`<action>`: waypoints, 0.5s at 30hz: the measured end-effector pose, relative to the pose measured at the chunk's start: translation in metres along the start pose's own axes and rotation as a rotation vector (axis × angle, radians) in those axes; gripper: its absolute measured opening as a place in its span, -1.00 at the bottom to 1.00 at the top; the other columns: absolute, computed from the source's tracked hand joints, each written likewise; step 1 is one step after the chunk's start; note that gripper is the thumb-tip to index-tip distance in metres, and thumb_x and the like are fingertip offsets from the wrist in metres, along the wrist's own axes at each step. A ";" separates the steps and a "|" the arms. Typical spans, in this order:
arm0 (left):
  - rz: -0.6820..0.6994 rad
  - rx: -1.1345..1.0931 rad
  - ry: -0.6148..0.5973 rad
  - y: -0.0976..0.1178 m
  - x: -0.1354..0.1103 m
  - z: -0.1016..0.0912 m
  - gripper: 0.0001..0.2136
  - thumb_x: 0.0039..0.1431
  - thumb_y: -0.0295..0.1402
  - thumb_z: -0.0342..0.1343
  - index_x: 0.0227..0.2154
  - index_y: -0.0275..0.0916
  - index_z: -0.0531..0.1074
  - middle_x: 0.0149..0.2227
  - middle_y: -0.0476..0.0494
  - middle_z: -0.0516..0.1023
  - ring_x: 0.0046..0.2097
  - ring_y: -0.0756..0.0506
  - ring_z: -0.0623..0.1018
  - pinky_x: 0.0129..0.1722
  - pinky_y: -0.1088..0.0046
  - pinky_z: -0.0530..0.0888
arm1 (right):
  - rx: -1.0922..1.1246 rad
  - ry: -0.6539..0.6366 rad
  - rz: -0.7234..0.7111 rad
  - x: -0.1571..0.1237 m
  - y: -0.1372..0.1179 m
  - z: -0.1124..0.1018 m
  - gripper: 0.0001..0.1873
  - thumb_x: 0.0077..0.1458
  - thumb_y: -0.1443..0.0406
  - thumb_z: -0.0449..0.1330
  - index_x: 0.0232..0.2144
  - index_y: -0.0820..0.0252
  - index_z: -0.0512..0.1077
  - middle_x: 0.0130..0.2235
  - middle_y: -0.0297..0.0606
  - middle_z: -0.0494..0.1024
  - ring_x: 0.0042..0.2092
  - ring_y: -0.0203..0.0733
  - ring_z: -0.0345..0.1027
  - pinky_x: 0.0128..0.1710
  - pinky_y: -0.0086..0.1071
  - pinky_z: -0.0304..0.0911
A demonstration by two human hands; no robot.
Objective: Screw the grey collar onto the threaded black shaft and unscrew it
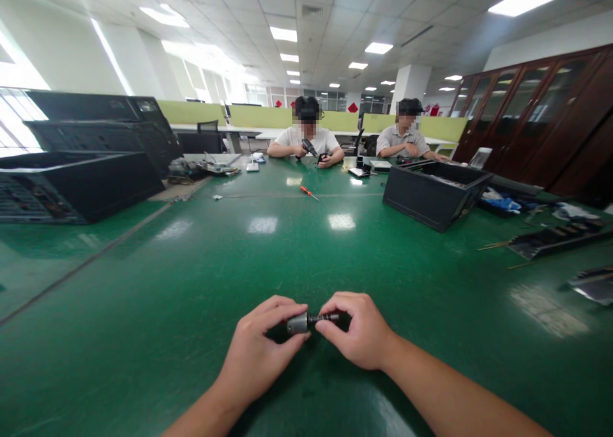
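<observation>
A small grey metal cylinder with a dark, ridged shaft [297,324], which looks like a small motor, is held level just above the green tabletop. The thumb and fingers of my left hand [256,344] close around the cylinder body from the left. From the other side my right hand [364,331] pinches the thin shaft between thumb and forefinger. The shaft's tip pokes out under the right fingers. Fine detail on the part is too small to make out.
A red-handled screwdriver [306,191] lies farther up the green table [287,258]. Black computer cases stand left [119,188] and right [416,200], with loose metal parts [550,239] at far right. Across the table, one person [306,140] holds a power drill; another [405,140] sits beside.
</observation>
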State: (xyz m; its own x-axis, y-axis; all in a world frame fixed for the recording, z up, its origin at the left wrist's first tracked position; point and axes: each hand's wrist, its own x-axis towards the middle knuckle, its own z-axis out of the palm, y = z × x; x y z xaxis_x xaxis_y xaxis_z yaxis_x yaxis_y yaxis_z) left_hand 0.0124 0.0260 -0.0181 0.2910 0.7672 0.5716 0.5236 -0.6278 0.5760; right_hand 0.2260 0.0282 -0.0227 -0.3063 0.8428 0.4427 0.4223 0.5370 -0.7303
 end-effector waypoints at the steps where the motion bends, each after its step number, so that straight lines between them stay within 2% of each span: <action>1: -0.003 0.000 -0.002 0.000 0.000 0.000 -0.76 0.05 -0.45 0.31 -0.19 -0.08 0.61 -0.25 -0.04 0.62 -0.24 -0.04 0.63 -0.22 0.51 0.54 | 0.001 0.000 -0.001 0.000 0.000 0.000 -0.96 0.07 0.32 0.31 -0.42 0.17 0.54 -0.42 -0.33 0.57 -0.37 -0.24 0.43 -0.32 -0.40 0.22; 15: -0.020 -0.001 -0.009 -0.003 -0.001 0.000 -0.73 0.04 -0.46 0.33 -0.17 -0.06 0.60 -0.23 0.00 0.61 -0.22 -0.03 0.62 -0.19 0.52 0.53 | -0.006 0.010 -0.002 0.002 0.001 0.000 -0.95 0.08 0.31 0.30 -0.42 0.16 0.53 -0.41 -0.33 0.58 -0.36 -0.23 0.44 -0.31 -0.39 0.22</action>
State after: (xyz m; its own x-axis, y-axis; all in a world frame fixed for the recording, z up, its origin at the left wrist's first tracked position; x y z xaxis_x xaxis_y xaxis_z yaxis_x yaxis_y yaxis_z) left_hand 0.0109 0.0271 -0.0199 0.2875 0.7807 0.5548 0.5289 -0.6124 0.5876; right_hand 0.2256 0.0299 -0.0226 -0.2982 0.8421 0.4495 0.4272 0.5388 -0.7260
